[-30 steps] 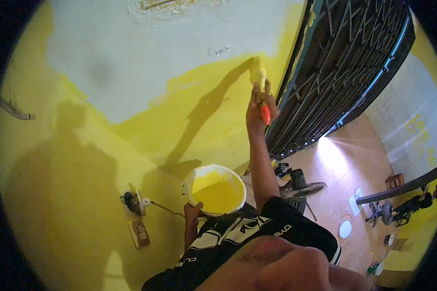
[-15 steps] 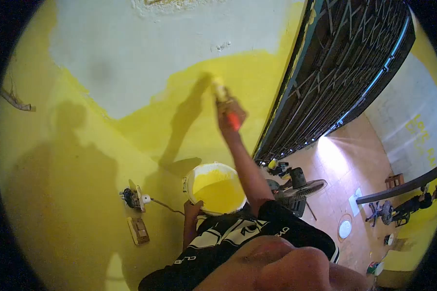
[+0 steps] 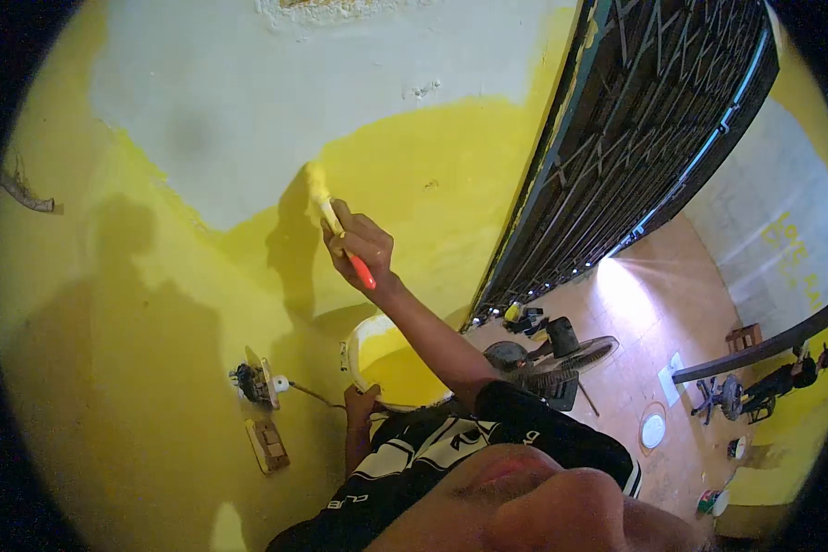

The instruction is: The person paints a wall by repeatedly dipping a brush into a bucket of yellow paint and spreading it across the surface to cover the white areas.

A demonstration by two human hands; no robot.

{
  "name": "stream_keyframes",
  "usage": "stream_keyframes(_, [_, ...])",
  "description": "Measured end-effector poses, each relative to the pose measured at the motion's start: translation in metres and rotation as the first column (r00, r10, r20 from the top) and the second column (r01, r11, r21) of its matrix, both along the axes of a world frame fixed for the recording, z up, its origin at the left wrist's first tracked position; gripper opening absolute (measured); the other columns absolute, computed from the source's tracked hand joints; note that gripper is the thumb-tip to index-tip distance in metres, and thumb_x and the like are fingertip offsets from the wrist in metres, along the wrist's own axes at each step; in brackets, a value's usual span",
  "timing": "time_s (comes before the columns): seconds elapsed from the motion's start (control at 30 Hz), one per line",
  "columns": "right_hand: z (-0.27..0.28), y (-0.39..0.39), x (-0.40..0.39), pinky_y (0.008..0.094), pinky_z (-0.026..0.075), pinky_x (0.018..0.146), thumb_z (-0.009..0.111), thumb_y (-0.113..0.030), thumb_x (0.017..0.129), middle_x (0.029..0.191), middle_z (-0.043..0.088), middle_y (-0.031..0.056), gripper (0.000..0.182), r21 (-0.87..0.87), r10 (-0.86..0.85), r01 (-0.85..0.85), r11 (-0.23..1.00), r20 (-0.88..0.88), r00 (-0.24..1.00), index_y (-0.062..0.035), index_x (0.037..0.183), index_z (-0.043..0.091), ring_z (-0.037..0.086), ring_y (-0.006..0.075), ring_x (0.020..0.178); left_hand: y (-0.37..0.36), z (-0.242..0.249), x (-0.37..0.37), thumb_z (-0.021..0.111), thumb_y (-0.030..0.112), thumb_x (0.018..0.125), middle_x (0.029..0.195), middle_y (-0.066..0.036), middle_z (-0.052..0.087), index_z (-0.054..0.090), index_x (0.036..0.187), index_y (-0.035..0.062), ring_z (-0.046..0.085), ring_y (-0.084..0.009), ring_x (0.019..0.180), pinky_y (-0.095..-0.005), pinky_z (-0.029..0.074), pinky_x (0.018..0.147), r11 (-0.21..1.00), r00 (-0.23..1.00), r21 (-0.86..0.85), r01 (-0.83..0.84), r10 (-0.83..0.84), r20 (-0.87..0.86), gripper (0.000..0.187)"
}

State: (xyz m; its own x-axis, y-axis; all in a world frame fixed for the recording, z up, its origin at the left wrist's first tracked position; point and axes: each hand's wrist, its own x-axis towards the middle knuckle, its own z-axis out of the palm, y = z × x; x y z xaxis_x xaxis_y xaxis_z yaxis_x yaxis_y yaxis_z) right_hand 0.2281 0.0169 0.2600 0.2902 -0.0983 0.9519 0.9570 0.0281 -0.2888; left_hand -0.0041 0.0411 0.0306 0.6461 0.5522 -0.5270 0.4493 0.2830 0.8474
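In my right hand (image 3: 366, 247) is a paintbrush (image 3: 327, 208) with a red handle end, its bristles coated in yellow paint. The bristle tip lies against the wall (image 3: 221, 101), right where fresh yellow meets bare pale grey. Below, my left hand (image 3: 362, 402) grips the rim of a white paint bucket (image 3: 347, 361) held near my waist. Yellow paint (image 3: 400, 373) fills the bucket and streaks its inner wall. My right forearm covers part of the bucket's opening.
A folding metal gate (image 3: 635, 120) runs along the right of the wall. An electrical socket with a plug (image 3: 259, 382) and a switch plate (image 3: 267, 445) are at left. A fan (image 3: 561, 363) stands on the floor; another person (image 3: 787, 382) is far right.
My right hand has swung left and slightly down with the paintbrush, to the left end of the yellow edge. The left hand still holds the bucket.
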Motion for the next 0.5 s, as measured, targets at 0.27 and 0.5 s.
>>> stream_keyframes(0.27, [-0.005,-0.083,0.068,0.0393,0.051,0.081,0.063,0.007,0.074,0.05,0.039,0.0019,0.029,0.233,-0.28,0.333,0.914,-0.231,0.932,-0.003,0.056,0.043,0.045,0.0091,0.051,0.004,0.012,0.009,0.063,0.006,0.065,0.075,-0.015,0.061,0.058,0.085,-0.0059,0.06,-0.0198,0.059,-0.0318,0.048,0.051,0.963,0.98,0.191,0.191,-0.175,-0.098,0.024])
stream_keyframes(0.5, [-0.008,-0.033,0.039,0.0358,0.051,0.07,0.065,0.007,0.069,0.055,0.051,0.0054,0.022,0.191,-0.249,0.269,0.944,-0.122,0.961,-0.0041,0.061,0.048,0.057,0.0177,0.059,0.001,-0.015,0.001,0.064,0.008,0.064,0.075,-0.014,0.061,0.058,0.086,-0.0061,0.06,-0.0193,0.059,-0.0316,0.047,0.05,0.998,0.997,-0.055,0.015,-0.011,0.074,0.027])
